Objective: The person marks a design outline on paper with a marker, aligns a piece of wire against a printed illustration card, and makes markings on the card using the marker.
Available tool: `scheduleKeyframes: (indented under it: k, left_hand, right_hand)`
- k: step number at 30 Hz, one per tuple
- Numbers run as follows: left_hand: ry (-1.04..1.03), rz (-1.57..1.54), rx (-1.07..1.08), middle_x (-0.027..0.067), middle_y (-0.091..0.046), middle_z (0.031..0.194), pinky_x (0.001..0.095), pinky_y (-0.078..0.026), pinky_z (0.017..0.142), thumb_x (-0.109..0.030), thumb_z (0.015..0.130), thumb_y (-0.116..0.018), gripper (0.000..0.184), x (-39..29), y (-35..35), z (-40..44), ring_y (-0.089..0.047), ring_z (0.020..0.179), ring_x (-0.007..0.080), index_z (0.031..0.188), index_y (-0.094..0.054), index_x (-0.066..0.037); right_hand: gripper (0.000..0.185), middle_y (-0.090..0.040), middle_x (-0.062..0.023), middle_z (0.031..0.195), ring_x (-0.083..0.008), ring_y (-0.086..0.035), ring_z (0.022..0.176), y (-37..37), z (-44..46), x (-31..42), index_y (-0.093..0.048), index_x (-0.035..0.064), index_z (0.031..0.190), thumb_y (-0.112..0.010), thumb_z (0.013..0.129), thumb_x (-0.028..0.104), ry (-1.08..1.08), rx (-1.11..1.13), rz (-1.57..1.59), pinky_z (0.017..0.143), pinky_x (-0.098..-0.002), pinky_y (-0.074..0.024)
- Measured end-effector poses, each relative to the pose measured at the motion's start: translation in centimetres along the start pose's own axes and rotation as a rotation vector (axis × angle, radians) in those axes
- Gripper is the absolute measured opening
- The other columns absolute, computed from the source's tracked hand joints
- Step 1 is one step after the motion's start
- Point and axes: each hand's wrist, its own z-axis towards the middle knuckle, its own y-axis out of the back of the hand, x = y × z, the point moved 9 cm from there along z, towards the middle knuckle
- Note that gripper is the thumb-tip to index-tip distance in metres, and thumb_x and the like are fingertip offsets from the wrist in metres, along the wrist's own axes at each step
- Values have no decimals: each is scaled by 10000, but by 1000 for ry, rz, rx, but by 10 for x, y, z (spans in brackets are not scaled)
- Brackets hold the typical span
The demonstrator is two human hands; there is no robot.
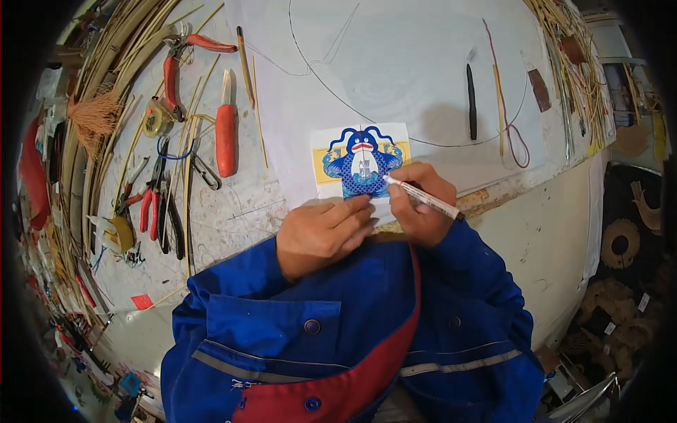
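Note:
A printed picture (362,151) of a blue fish-like figure on yellow and white paper lies near the table's front edge. My right hand (425,201) is closed around a white marker (427,199), whose tip is at the picture's lower right part. My left hand (324,233) rests at the picture's lower left edge, fingers together and pointing right, with the fingertips on the paper's bottom. What lies under those fingers, apart from the paper's edge, is hidden.
Red-handled pliers (171,77), a red-handled knife (225,141) and bundled thin strips (127,70) lie at the left. A large white sheet (395,63) bears a drawn curve. A black pen (471,102) and red cord (518,144) are right.

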Motion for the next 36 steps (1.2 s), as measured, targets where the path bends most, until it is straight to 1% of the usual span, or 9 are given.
scheduleKeyframes:
  k: [1, 5, 9, 12, 16, 20, 21, 24, 36]
  left_hand:
    - [3, 30, -6, 71, -779, 1274, 356, -628, 700, -180, 896, -865, 289, 1, -1, -1, -769, 822, 232, 1158, -790, -80]
    - [47, 42, 15, 75, -779, 1284, 356, -629, 702, -185, 909, -853, 277, 0, -2, 5, -769, 823, 234, 1156, -789, -78]
    - [65, 40, 19, 82, -781, 1287, 354, -630, 708, -193, 919, -846, 264, 2, -3, 5, -768, 822, 237, 1148, -793, -72]
    - [75, 34, 14, 86, -784, 1285, 356, -631, 711, -192, 916, -849, 256, 4, -5, 4, -772, 829, 240, 1135, -797, -69]
    - [84, 24, 11, 91, -788, 1282, 357, -633, 713, -191, 913, -851, 244, 6, -5, 4, -779, 843, 244, 1117, -802, -65]
    - [93, 17, 7, 93, -789, 1281, 358, -635, 714, -189, 911, -852, 240, 7, -5, 3, -785, 858, 247, 1110, -803, -64]
    - [95, 15, 6, 93, -789, 1282, 358, -635, 715, -188, 910, -853, 240, 7, -5, 3, -787, 862, 248, 1110, -804, -64]
    - [99, 12, 2, 93, -789, 1280, 358, -637, 716, -187, 910, -853, 239, 7, -5, 3, -788, 864, 248, 1109, -804, -64]
    - [106, 8, -7, 94, -791, 1271, 363, -637, 709, -185, 904, -859, 240, 8, -6, 2, -788, 857, 245, 1106, -807, -66]
  right_hand:
    - [133, -709, -64, 858, -97, -637, 706, -3, -1, -2, -678, 6, 1136, -709, 1012, 45, -4, -3, 0, 652, -288, -534]
    - [120, -697, -59, 853, -93, -611, 686, -11, -1, -12, -675, 14, 1111, -720, 1002, 39, -10, -2, 16, 640, -291, -524]
    - [107, -687, -50, 827, -89, -598, 672, -15, -1, -24, -670, 13, 1078, -733, 996, 37, -67, 29, 27, 632, -288, -520]
    - [94, -706, -96, 763, -174, -702, 651, -17, 2, -22, -664, 27, 1000, -749, 960, 27, -92, 58, 30, 619, -331, -561]
    - [93, -712, -103, 755, -195, -717, 640, -18, 3, -17, -658, 29, 988, -747, 961, 24, -41, 56, -6, 609, -342, -564]
    - [92, -719, -111, 755, -213, -731, 640, -18, 3, -18, -659, 30, 987, -747, 962, 24, -60, 62, -8, 605, -347, -569]
    - [92, -719, -111, 755, -213, -731, 640, -19, 3, -18, -659, 30, 987, -747, 962, 24, -59, 64, -8, 605, -347, -569]
    - [100, -690, -59, 752, -124, -645, 632, -20, 1, -19, -662, 22, 1043, -749, 1000, 49, -21, 68, -9, 607, -308, -529]
    - [108, -708, -67, 770, -143, -680, 646, -20, 2, -18, -668, 27, 1046, -758, 992, 53, 7, 56, -46, 620, -315, -555]
